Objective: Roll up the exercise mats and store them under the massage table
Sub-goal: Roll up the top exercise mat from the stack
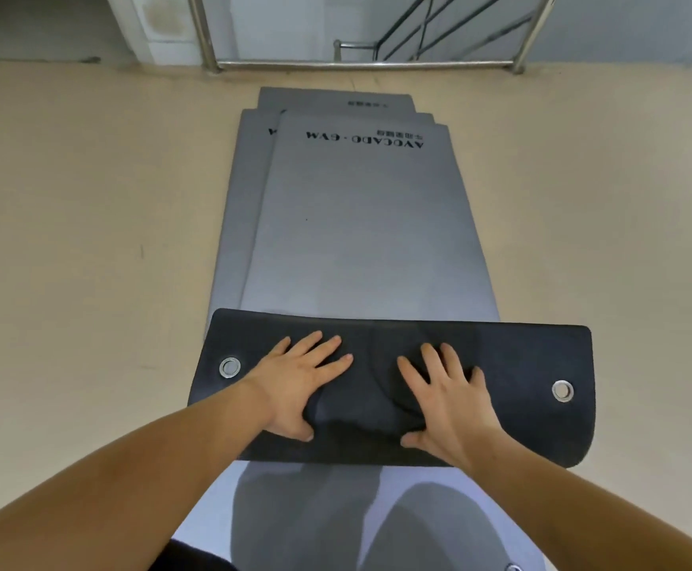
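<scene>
Resting on a grey mat surface at the bottom of the view, the person's grey-clad legs are filling the nearest part of the scene, and both bare forearms are reaching forward from either side. Just beyond the legs, the near end of the top mat is lying turned back over itself as a black flap, its dark underside facing up across the full width. The left hand is pressing flat on the flap left of centre, fingers straight and spread, gripping nothing. The right hand is doing the same right of centre, palm down and fingers splayed, with the material wrinkling between the two hands. A metal eyelet is showing near the flap's left end and a second eyelet near its right end. Past the flap, the top mat is stretching away flat, grey side up, with black lettering printed at its far end. It is lying on a stack of other grey mats whose edges are peeking out at the left and far end, all spread on the beige floor. Farthest off, a steel railing is running across in front of a pale wall
</scene>
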Demonstrator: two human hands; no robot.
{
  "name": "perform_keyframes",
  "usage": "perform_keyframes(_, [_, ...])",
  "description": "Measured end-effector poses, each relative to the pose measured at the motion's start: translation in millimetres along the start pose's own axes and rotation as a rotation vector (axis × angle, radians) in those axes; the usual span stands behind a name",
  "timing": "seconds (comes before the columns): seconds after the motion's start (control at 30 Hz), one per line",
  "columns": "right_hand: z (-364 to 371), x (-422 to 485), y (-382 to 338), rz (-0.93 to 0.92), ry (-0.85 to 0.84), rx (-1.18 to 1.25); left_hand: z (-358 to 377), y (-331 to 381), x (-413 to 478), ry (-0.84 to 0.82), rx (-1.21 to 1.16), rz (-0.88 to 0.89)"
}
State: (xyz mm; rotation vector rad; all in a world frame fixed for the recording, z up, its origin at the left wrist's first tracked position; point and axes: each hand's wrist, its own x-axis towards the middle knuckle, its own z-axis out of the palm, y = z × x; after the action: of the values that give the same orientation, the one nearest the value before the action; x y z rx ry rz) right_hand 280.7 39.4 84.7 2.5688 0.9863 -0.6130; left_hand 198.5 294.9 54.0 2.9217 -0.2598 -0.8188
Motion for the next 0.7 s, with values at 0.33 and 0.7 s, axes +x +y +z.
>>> perform_keyframes(0.33, [15, 65, 38, -0.089, -0.283, 0.280, 17, 34, -8, 0.105, 0.115, -0.221])
perform_keyframes(0.7, [41, 68, 48, -0.292, -0.011, -0.031, 71, 34, 14, -0.009, 0.109, -0.437])
